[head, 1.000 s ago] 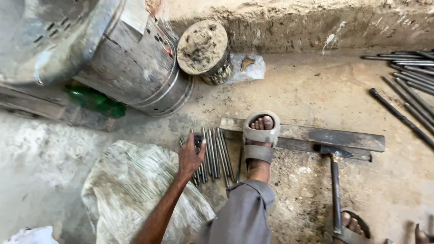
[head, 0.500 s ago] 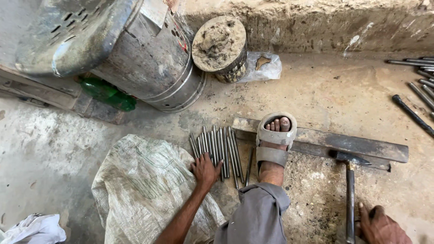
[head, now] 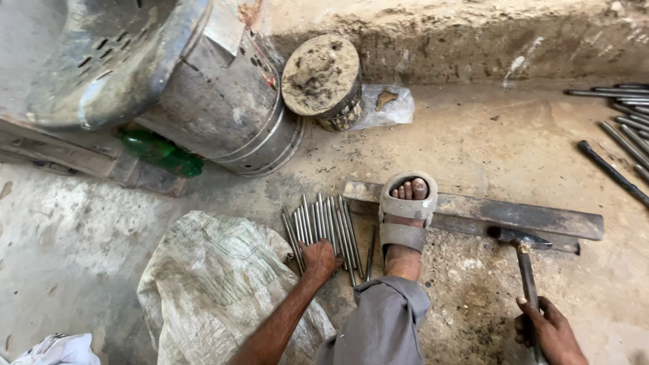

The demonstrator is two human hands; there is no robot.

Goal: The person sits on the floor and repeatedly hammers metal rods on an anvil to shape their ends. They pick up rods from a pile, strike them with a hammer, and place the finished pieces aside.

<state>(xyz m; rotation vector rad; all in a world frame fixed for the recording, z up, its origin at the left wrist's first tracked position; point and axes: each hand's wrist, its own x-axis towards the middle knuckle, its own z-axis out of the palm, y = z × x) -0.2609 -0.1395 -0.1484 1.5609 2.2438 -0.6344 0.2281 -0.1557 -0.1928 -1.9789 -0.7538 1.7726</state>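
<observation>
Low in the middle of the frame, the left hand [head: 320, 259] is down on a fan of short steel rods [head: 324, 226] lying on the dusty concrete floor [head: 487, 142]. The fingers are curled over the near ends of the rods, pressing on a few of them, though which ones exactly I cannot tell from here. At the lower right, the right hand [head: 549, 331] has its fingers wrapped tight round the handle of a hammer [head: 522, 260], whose head rests against the flat steel bar [head: 500, 215] running across the middle right.

A sandalled foot [head: 405, 213] is planted on the left end of that bar, toes right beside the rods (a bit close for comfort). That looks like the risk to me: a hammer blow landing off the bar could catch the toes, or a loose rod could roll or spring away under the hand.

The rods themselves are thin, grey and dull, roughly parallel, lying side by side just right of a crumpled woven sack [head: 216, 284]. A dented metal drum [head: 230, 108] leans at the upper left with a green bottle [head: 161, 152] under it, and longer rods [head: 622, 128] lie at the right edge.
</observation>
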